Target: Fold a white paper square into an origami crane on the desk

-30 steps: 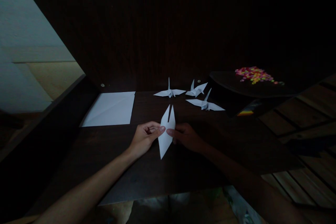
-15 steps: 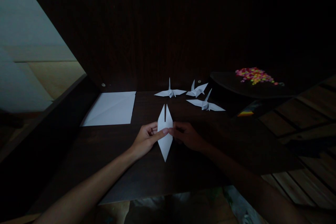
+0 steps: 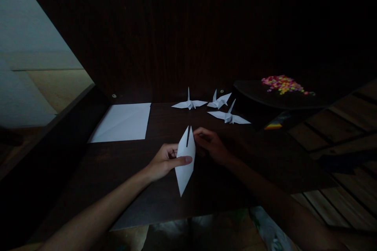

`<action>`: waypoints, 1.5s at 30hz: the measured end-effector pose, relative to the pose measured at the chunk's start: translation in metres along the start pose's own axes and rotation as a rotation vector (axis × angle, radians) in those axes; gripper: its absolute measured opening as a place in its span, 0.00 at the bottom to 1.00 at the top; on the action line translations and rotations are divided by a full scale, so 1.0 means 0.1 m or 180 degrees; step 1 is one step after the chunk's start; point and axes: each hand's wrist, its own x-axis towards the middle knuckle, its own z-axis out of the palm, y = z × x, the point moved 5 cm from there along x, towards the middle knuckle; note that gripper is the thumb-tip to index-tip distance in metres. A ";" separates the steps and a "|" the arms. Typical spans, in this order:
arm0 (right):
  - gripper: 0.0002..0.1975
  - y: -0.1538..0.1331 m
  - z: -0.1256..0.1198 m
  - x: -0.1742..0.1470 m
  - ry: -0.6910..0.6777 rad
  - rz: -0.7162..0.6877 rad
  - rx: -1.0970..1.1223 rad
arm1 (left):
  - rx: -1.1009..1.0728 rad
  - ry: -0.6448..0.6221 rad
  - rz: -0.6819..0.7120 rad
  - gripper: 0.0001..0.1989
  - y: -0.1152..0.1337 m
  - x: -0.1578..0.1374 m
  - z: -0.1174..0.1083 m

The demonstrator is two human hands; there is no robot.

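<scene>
A white folded paper point(image 3: 185, 172), long and pointed at both ends with a narrow slit in its upper half, is held tilted above the table. My left hand point(image 3: 165, 160) is closed on its left side, the thumb lying across the front and the other fingers partly behind. By the upper right edge of the paper is my right hand point(image 3: 210, 146), its fingers bent and apart; whether the fingertips touch the paper is hard to see. Farther back stand three folded paper cranes point(image 3: 189, 104), point(image 3: 219, 102), point(image 3: 229, 117).
A flat white paper sheet point(image 3: 122, 122) lies at the left of the dark table point(image 3: 118, 188). On a raised dark shelf point(image 3: 253, 96) at the right rests a heap of small colourful pieces point(image 3: 284, 84). A dark side board point(image 3: 59, 137) borders the left.
The folded paper has come lower and nearer and has tilted. My right thumb has left its front, and the right hand has shifted up along the right edge.
</scene>
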 end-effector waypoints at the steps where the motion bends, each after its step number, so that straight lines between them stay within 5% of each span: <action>1: 0.16 0.01 0.00 0.00 -0.0019 -0.0014 0.0066 | -0.0002 -0.0046 -0.0011 0.13 0.00 0.00 0.01; 26: 0.13 0.03 0.04 -0.03 -0.0239 0.0122 0.0745 | 0.0303 -0.0543 -0.0058 0.14 -0.01 -0.04 0.05; 35: 0.13 0.06 -0.06 0.03 0.0297 0.0137 0.0242 | 0.1081 0.0476 0.0521 0.14 0.06 -0.02 -0.02; 40: 0.16 0.06 0.04 0.03 -0.0123 0.0174 -0.0229 | 0.1723 0.0966 0.0940 0.14 0.15 -0.06 -0.05; 45: 0.18 0.06 0.11 0.00 -0.0332 0.0204 -0.0515 | 0.1806 0.0961 0.1033 0.15 0.13 -0.07 -0.07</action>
